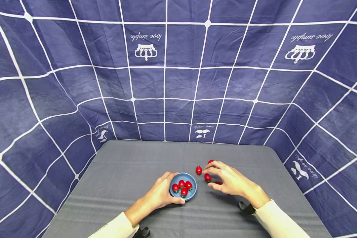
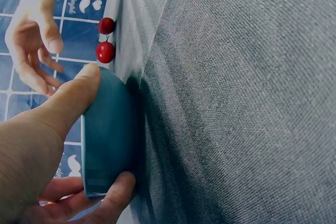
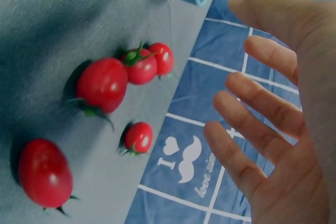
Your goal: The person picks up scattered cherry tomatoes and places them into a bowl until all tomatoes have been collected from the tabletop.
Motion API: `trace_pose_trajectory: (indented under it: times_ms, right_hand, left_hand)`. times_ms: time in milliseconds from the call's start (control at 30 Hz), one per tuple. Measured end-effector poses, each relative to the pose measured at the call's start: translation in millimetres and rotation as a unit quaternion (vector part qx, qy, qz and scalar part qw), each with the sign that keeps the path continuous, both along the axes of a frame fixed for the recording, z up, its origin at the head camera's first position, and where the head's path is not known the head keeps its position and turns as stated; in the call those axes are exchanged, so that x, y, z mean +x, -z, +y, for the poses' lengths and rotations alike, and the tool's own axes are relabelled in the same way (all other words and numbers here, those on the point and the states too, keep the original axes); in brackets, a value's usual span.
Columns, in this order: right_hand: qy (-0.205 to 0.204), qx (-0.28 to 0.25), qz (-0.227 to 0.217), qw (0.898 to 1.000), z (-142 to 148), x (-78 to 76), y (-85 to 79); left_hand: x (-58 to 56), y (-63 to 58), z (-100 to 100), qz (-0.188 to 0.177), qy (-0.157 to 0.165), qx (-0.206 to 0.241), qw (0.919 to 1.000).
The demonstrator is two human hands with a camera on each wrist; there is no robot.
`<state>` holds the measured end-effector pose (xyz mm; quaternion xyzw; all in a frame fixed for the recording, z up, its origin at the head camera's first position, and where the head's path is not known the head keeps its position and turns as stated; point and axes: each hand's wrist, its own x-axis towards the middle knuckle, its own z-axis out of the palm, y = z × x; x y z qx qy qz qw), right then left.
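A small blue bowl point(image 1: 182, 176) stands on the grey cloth with several red cherry tomatoes point(image 1: 183, 191) inside. My left hand point(image 1: 162, 192) grips it from the left, its thumb at the near side and fingers round the far side; the left wrist view shows the bowl's outer wall point(image 2: 110, 135) between thumb and fingers. Right of the bowl, my right hand point(image 1: 233, 180) hovers with spread, slightly bent fingers and nothing held. Beneath and beside it lie several loose cherry tomatoes, including one nearer the bowl point(image 1: 198, 170) and a large one point(image 3: 102, 85) in the right wrist view.
A grey cloth point(image 1: 131, 165) covers the table. Blue curtains point(image 1: 178, 82) with white grid lines rise behind and along both sides. Dark straps point(image 1: 246, 208) sit on the wrists, below pale sleeves.
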<state>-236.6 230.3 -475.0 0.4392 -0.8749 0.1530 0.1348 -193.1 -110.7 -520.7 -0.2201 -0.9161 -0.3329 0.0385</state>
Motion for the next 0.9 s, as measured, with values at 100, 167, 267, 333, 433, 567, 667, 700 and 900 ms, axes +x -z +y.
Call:
trace_pose_trajectory:
  times_ms: [100,167,267,333,433,567,667,700,900]
  right_hand:
    - [0.005,-0.004,-0.001,1.000,5,-0.4,2.5]
    - [0.009,-0.006,-0.005,1.000,8,-0.8,4.3]
    - [0.018,-0.005,-0.015,1.000,13,-1.2,7.7]
    - [0.023,-0.004,-0.019,1.000,17,-1.0,10.1]
    - [0.031,-0.006,-0.027,0.999,23,0.1,13.1]
    - [0.043,-0.007,-0.044,0.998,32,2.1,16.3]
    - [0.053,0.001,-0.056,0.997,38,3.4,18.9]
    - [0.056,0.003,-0.059,0.997,40,3.7,19.8]
    - [0.069,0.005,-0.071,0.995,54,5.0,24.7]
  left_hand:
    - [-0.1,0.3,0,0.001,0.000,-0.001,1.0000]
    - [0.0,0.3,0,0.001,-0.001,-0.001,1.0000]
    - [0.3,0.1,0,0.000,-0.001,0.001,1.0000]
    - [0.5,-0.1,0,0.001,-0.002,0.001,1.0000]
    - [0.6,-0.4,0,0.001,-0.001,0.001,1.0000]
    - [0.6,-0.3,1,0.002,0.000,0.001,1.0000]
    - [0.6,0.2,1,0.002,-0.001,-0.001,1.0000]
    - [0.7,0.3,1,0.002,-0.001,-0.001,1.0000]
    - [0.5,0.4,1,0.004,-0.002,-0.003,1.0000]
